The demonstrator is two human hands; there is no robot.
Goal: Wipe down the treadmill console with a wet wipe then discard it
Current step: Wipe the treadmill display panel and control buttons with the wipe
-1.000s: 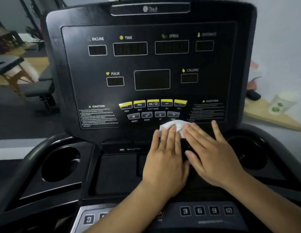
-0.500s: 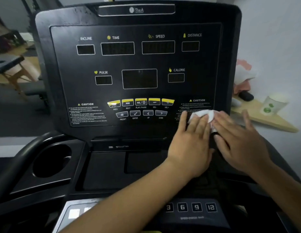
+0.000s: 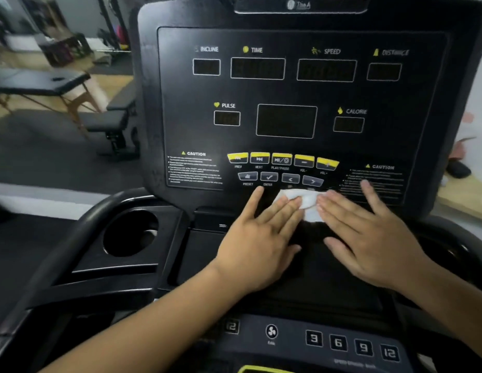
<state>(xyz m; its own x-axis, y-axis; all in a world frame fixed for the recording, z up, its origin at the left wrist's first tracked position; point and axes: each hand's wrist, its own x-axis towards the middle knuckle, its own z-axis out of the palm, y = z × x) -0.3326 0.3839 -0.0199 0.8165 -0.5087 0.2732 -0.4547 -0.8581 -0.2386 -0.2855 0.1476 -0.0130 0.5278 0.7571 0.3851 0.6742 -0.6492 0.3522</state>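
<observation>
1. Head view, surroundings: I see the treadmill console (image 3: 288, 103) filling the middle of the frame. A round cup holder (image 3: 130, 232) sits in the tray at lower left. Behind the console on the left stand a black padded table with wooden legs (image 3: 46, 79) and a black weight bench (image 3: 110, 119). Nothing lies between the camera and the hands.
2. Head view, materials: The console face is flat, matte black, with white-outlined dark display windows and white labels. A row of yellow buttons (image 3: 281, 158) runs above a row of grey keys. Square number keys (image 3: 339, 343) line the lower panel. The wet wipe (image 3: 304, 203) is white, thin and crumpled.
3. Head view, hands: The wet wipe lies on the lower edge of the console face, just under the grey arrow keys. My left hand (image 3: 258, 238) is flat, fingers straight, its fingertips pressing the wipe's left side. My right hand (image 3: 369, 238) is flat and spread, its fingertips pressing the wipe's right side. Neither hand curls round it.
</observation>
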